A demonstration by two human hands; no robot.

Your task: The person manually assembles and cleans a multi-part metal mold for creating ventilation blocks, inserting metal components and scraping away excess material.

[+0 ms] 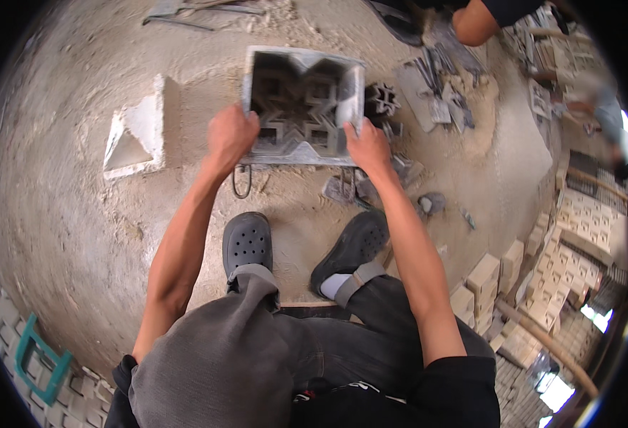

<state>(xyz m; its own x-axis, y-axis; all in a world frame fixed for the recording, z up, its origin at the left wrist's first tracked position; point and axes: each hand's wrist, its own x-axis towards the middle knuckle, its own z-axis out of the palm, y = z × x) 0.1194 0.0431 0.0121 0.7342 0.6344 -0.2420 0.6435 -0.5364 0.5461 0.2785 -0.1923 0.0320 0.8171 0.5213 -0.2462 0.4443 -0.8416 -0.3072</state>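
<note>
In the head view, a mould is held between the two hands by its opposite side walls. Its left wall is gripped by the left hand, and its right wall is gripped by the right hand. Crossed, notched shapes are seen inside it; whether it is lifted clear of the floor cannot be told. A wire loop is seen just below the left hand.

To the left of the left hand, a white block with a triangular hollow is set on the dusty floor. Just beyond the right hand, a dark fluted piece is partly hidden by the mould. Farther out past that hand, tools are heaped near another person's bare limb. Nearer the body, between the forearms, two dark shoes are seen.
</note>
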